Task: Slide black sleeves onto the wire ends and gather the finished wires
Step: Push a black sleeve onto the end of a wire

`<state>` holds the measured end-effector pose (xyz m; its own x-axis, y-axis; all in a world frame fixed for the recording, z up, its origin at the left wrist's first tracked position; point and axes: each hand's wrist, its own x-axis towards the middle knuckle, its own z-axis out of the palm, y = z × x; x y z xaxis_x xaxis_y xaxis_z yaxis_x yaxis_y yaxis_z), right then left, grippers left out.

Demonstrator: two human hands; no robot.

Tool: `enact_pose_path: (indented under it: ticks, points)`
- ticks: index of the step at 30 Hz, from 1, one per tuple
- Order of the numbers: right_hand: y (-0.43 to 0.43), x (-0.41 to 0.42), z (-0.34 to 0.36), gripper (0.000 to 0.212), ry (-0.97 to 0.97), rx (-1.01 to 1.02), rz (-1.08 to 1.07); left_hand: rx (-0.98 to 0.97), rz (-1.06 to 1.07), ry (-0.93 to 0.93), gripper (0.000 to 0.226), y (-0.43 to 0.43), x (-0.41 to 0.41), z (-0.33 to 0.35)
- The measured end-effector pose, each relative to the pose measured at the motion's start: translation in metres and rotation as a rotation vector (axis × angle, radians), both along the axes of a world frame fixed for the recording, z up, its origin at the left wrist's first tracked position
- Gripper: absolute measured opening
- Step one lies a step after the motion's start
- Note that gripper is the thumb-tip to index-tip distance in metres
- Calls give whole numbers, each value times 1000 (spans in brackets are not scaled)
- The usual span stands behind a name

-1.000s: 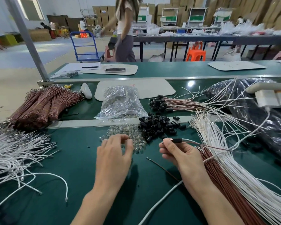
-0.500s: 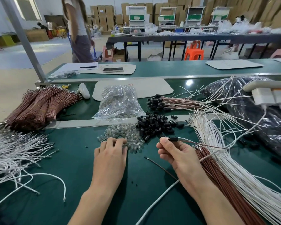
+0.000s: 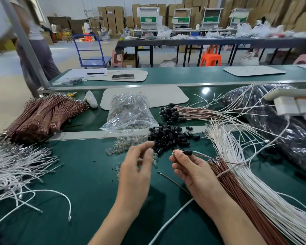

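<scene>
Sleeved wire (image 3: 187, 152) still pinched, left hand (image 3: 136, 174) raised

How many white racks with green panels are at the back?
4: leftmost rack, second rack, third rack, rightmost rack, side by side before the cardboard boxes. Others may be hidden.

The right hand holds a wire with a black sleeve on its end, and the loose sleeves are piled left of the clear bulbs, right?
Not quite. The head view shows the loose sleeves piled right of the clear bulbs, not left. The right hand does hold a wire with a black sleeve on its end.
</scene>
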<state>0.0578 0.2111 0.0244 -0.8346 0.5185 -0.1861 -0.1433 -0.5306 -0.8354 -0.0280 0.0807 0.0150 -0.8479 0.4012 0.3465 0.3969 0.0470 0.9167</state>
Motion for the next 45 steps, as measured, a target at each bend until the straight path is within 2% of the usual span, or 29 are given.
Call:
enact_pose_path:
  ticks: [4,12,23,31,45]
  points:
    - [0,-1,-1,26,14,-35,14,226,-151,-246,11,7,9,1]
    - [-2,-1,-3,25,44,-27,51,360,-272,-502,18,11,10,-2]
    - [-2,1,-2,25,34,32,59,309,-315,-430,24,9,13,1]
    - [-1,-1,-6,30,17,72,39,270,-289,-410,10,10,12,-1]
    - [-2,0,-7,27,34,115,15,172,-233,-280,8,7,13,1]
